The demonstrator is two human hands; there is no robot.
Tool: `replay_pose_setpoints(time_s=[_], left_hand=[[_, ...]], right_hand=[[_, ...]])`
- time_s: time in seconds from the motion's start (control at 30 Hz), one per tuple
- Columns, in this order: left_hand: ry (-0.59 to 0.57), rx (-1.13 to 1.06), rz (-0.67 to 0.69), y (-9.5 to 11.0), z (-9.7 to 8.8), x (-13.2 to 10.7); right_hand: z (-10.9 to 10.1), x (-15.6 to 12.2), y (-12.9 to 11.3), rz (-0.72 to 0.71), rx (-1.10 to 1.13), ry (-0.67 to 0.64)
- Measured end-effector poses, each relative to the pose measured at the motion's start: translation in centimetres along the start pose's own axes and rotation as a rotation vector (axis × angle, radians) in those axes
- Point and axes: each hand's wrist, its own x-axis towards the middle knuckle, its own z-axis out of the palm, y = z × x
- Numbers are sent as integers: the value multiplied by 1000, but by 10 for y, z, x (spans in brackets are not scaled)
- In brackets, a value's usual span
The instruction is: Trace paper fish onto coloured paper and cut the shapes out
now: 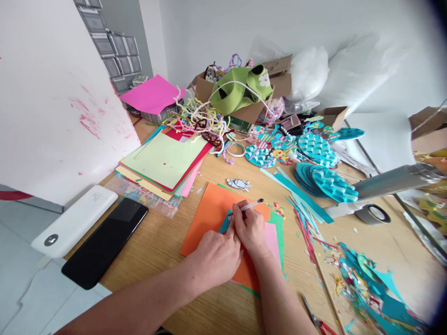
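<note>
My right hand (249,228) is closed round a pen (252,204) with a white barrel and a dark end, tilted up to the right. Beside it, my left hand (216,256) is curled over a small piece of blue paper (225,224) and presses it down; the fingertips of both hands meet there. Most of the blue piece and the pen's tip are hidden by my fingers. Under both hands lies a sheet of orange paper (204,209), with pink paper (271,237) and green paper (278,221) showing at its right. A small fish-shaped cutout (239,184) lies just beyond the sheet.
On the left are a black phone (106,242), a white power bank (77,218) and a stack of coloured paper (167,158). Blue wavy discs (331,181), a roll of dark tape (372,213), paper scraps (373,288) and scissors (316,318) are on the right.
</note>
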Motion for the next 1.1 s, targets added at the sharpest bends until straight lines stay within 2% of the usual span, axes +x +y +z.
replay_pose_setpoints(time_s=[0.47, 0.9, 1.1], left_hand=[[-51, -15, -14, 0, -2, 2], [-60, 1, -11, 0, -2, 1], [-44, -29, -16, 0, -2, 1]], right_hand=[[1, 0, 2, -8, 7, -8], [0, 0, 1, -3, -45, -37], [0, 1, 0, 42, 21, -34]])
